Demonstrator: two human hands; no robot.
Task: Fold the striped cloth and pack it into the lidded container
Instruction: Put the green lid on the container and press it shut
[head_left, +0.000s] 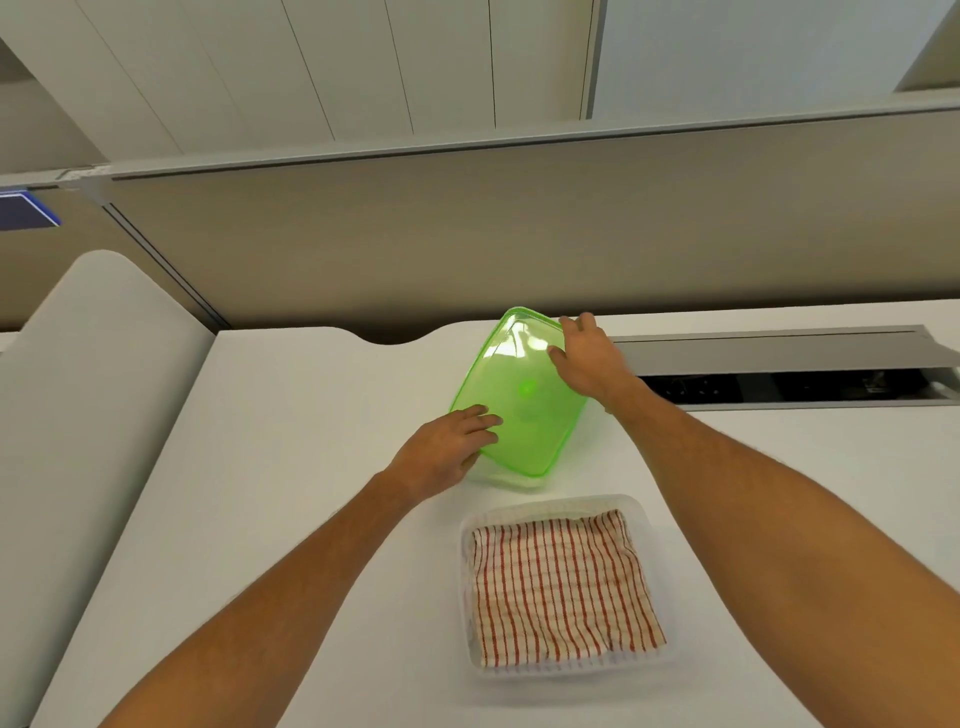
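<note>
The red-and-white striped cloth (563, 584) lies folded inside a clear rectangular container (657, 540) near the table's front. Behind it a translucent green lid (519, 395) is held tilted above the table. My left hand (441, 454) grips the lid's near left edge, fingers on top. My right hand (587, 358) grips its far right edge, with thumb and fingers curled round the rim.
The white table (311, 441) has a curved notch at its back edge. An open grey cable tray (779, 384) with dark contents runs along the back right. A beige partition wall (467, 244) stands behind, and a padded white surface (93, 364) lies at the left.
</note>
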